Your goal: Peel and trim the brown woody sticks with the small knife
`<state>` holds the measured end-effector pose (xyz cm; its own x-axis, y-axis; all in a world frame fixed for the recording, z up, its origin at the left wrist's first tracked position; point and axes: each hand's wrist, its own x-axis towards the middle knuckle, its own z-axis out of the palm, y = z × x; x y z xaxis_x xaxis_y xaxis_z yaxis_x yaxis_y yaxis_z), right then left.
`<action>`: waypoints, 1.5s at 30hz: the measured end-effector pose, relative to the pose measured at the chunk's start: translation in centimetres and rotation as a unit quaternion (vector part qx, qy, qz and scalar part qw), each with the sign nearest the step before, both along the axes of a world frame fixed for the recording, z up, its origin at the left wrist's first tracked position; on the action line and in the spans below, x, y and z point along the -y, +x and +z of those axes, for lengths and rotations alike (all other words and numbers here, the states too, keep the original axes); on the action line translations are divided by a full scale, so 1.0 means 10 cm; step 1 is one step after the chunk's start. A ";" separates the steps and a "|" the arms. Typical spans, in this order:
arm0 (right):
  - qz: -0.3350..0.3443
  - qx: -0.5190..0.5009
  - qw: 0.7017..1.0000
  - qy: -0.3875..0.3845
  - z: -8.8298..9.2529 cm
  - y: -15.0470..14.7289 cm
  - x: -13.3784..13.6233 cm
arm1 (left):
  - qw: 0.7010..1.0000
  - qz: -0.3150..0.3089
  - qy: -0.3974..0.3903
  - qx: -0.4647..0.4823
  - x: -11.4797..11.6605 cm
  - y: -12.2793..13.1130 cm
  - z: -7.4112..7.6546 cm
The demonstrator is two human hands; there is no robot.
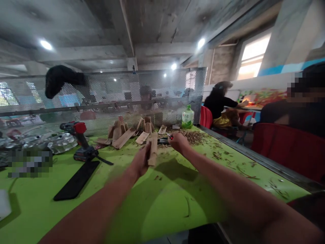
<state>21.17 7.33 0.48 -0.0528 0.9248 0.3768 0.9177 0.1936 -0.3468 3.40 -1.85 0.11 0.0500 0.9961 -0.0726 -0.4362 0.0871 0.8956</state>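
Note:
My left hand is closed around a flat, light-brown piece of wood, held upright above the green table. To its right, my right hand is closed on a small tool with a red and dark handle; its exact kind is too small to make out. The tool is apart from the wood. Between and behind the hands lies a dark-handled tool among wood shavings. Just beyond my left hand, several cut wood pieces lie and lean together.
On the left stand a red-and-black cordless drill and, before it, a flat black slab. Foil-like silvery things lie behind. A green bottle stands near the perforated metal screen. People sit on red chairs to the right.

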 end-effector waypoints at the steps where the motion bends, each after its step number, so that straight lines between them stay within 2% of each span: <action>1: 0.019 0.003 1.000 0.010 -0.02 -0.06 0.04 | 1.000 0.009 -0.010 0.013 -0.06 -0.05 0.00; 5: 0.086 0.009 0.995 0.049 -0.06 -0.22 0.20 | 0.999 0.003 -0.019 0.043 -0.19 -0.10 -0.02; 13: 0.153 0.103 0.980 0.069 -0.05 -0.30 0.40 | 0.997 0.021 0.039 0.056 -0.24 -0.07 -0.07; 18: 0.148 0.155 0.975 0.066 -0.01 -0.32 0.45 | 0.997 0.032 0.054 0.046 -0.27 -0.06 -0.11; 23: 0.125 0.163 0.977 0.052 0.04 -0.28 0.43 | 0.997 0.034 0.065 0.026 -0.28 -0.03 -0.13; 28: 0.119 0.162 0.978 0.059 0.09 -0.22 0.40 | 0.999 0.015 0.046 0.017 -0.24 0.01 -0.06; 31: 0.107 0.128 0.984 0.062 0.13 -0.13 0.30 | 0.999 0.016 0.048 -0.004 -0.12 0.07 -0.02; 33: 0.072 0.089 0.993 0.031 0.14 -0.02 0.17 | 0.996 -0.021 0.053 -0.062 0.03 0.15 -0.01; 36: -0.005 0.043 0.999 -0.026 0.12 0.17 -0.03 | 0.977 -0.136 0.075 -0.146 0.24 0.26 -0.03; 38: -0.034 0.016 0.999 -0.014 0.10 0.23 -0.10 | 0.972 -0.169 0.083 -0.139 0.30 0.27 -0.04; 41: -0.012 -0.018 1.000 0.014 0.07 0.13 -0.04 | 0.990 -0.106 0.060 -0.067 0.19 0.13 0.00; 45: 0.089 0.015 0.996 0.022 0.04 -0.21 0.25 | 1.000 0.004 0.001 0.028 -0.10 -0.09 0.04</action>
